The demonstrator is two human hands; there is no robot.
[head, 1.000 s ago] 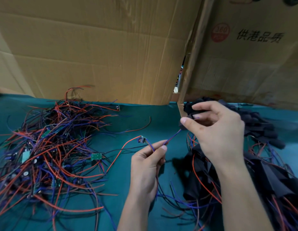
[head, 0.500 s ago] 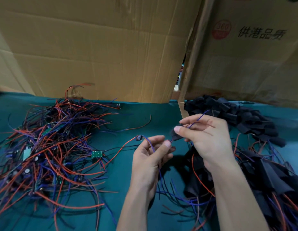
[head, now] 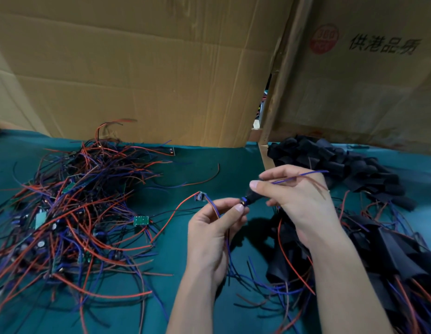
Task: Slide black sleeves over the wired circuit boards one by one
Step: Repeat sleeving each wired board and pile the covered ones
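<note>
Green table [head: 209, 165]; tangled wired circuit boards [head: 72, 213] left, black sleeves [head: 354, 165] right

A bare strip of surface [head: 209, 165] runs between the wire tangle [head: 72, 213] and sleeve pile [head: 342, 162], cardboard [head: 149, 75] walling the back.

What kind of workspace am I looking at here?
Likely a small hand-assembly bench for electronics: a green-covered table with a tangled heap of wired circuit boards, a pile of black sleeves, and cardboard boxes behind.
</note>
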